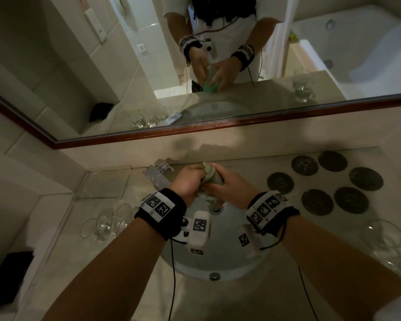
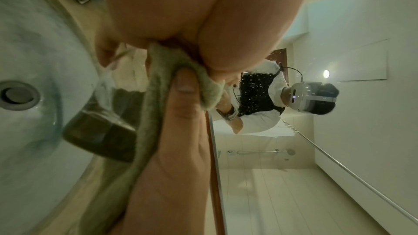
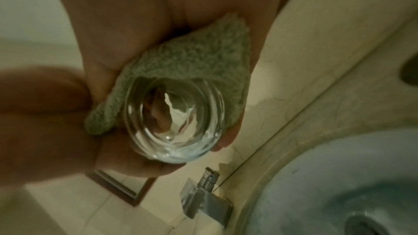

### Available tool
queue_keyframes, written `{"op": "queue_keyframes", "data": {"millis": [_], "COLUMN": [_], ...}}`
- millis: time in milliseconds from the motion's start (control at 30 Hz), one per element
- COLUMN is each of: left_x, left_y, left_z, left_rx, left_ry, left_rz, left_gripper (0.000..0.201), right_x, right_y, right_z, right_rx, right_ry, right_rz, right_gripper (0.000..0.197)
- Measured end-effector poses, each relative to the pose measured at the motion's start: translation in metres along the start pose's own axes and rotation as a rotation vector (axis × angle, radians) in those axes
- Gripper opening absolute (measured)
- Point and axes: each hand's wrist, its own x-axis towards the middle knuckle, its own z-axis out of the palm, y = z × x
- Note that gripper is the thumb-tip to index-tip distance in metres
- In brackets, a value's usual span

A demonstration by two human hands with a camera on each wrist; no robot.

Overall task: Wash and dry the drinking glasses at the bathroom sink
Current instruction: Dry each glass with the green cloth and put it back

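Both hands are above the sink basin, joined around a green cloth. In the right wrist view the cloth wraps a clear drinking glass, seen from its thick base. My right hand curls round the wrapped glass, and its thumb presses the cloth. My left hand grips the cloth's other end with curled fingers. The head view shows only cloth; the glass is hidden inside it.
Several clear glasses stand left of the basin, more glasses at the right edge. Several dark round coasters lie on the counter to the right. A chrome faucet and a clear tray sit behind left, under the mirror.
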Motion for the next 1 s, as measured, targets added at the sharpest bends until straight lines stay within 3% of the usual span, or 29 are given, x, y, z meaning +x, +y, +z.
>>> {"op": "queue_keyframes", "data": {"millis": [200, 467, 567, 800, 1000], "left_x": [0.001, -0.011, -0.014, -0.021, -0.019], "left_y": [-0.008, -0.010, -0.008, -0.008, -0.011], "left_z": [-0.014, -0.028, -0.035, -0.051, -0.063], "left_rx": [-0.050, -0.111, -0.141, -0.090, 0.080], "left_ry": [-0.022, -0.155, -0.257, -0.326, -0.300], "left_rz": [0.090, 0.277, 0.349, 0.456, 0.480], "left_gripper": [0.020, 0.026, 0.025, 0.020, 0.027], "right_x": [0.004, -0.001, -0.001, 0.001, -0.005], "right_y": [-0.011, -0.020, -0.023, -0.030, -0.030], "right_z": [-0.004, -0.003, -0.005, 0.004, 0.006], "right_rx": [0.335, 0.740, 0.834, 0.998, 1.157], "right_ry": [-0.079, -0.198, -0.251, -0.299, -0.349], "right_rz": [0.171, 0.389, 0.391, 0.383, 0.438], "right_gripper": [0.025, 0.066, 0.068, 0.075, 0.071]}}
